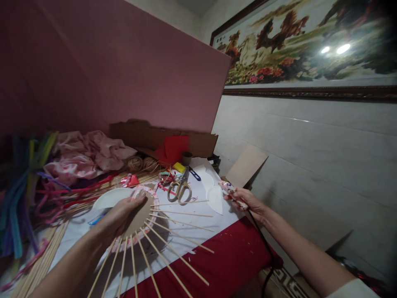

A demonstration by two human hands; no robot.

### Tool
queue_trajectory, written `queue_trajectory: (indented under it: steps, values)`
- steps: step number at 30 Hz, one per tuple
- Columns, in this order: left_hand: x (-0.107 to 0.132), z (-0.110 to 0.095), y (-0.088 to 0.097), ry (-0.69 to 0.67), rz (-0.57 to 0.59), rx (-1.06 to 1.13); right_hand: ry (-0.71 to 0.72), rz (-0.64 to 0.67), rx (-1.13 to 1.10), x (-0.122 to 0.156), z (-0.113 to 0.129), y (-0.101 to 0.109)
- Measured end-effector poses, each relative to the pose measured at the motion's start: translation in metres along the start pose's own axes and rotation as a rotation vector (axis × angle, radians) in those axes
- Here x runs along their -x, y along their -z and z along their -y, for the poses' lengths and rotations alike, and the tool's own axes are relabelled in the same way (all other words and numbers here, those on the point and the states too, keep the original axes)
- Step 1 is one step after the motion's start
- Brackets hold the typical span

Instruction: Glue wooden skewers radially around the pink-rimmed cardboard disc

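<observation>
My left hand (132,211) grips a round cardboard disc (139,219) by its left side, thumb on the top face. Pink patterned fabric wraps the disc's rim, and several thin wooden sticks (173,239) fan out from its near and right sides. Off to the right, at the table's edge, my right hand (245,200) is closed around a glue gun (228,187) with a pink floral pattern and a black cord hanging down. Its tip points left, apart from the disc. Gold-handled scissors (180,191) lie on white paper between the hands.
Beyond the scissors are a blue cutter (194,174), a yellow block (179,167), white paper pieces (214,198) and twine balls (135,164). Pink cloth (93,153), pipe cleaners (18,203) and loose sticks (46,256) crowd the left. A red cloth (229,248) covers the near edge.
</observation>
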State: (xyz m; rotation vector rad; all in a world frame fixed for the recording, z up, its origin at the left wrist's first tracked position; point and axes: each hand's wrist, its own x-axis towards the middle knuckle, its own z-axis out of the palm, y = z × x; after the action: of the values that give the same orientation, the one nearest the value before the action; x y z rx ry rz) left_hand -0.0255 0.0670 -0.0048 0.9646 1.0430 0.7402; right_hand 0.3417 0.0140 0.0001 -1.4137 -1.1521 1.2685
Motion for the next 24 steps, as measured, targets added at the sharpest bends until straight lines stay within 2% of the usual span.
queue_trajectory:
  steps: [2, 6, 10, 14, 18, 24]
  values:
    - [-0.001, 0.003, -0.002, 0.006, 0.005, -0.020, -0.020, 0.004, -0.116, 0.001, 0.003, 0.000]
    - [0.001, 0.006, -0.009, 0.004, 0.044, -0.032, -0.036, 0.048, -0.058, 0.005, 0.011, -0.011]
    - [0.012, 0.001, -0.018, 0.015, 0.111, 0.034, 0.065, 0.150, -0.012, 0.014, 0.028, -0.037]
    - [0.019, -0.001, -0.024, -0.007, 0.118, 0.042, 0.022, 0.239, 0.054, 0.017, 0.047, -0.065]
    - [0.014, 0.007, -0.021, 0.005, 0.140, 0.062, 0.047, 0.324, 0.274, 0.012, 0.055, -0.086]
    - [0.009, 0.015, -0.017, -0.002, 0.162, 0.058, 0.211, 0.542, 0.536, 0.005, 0.061, -0.104]
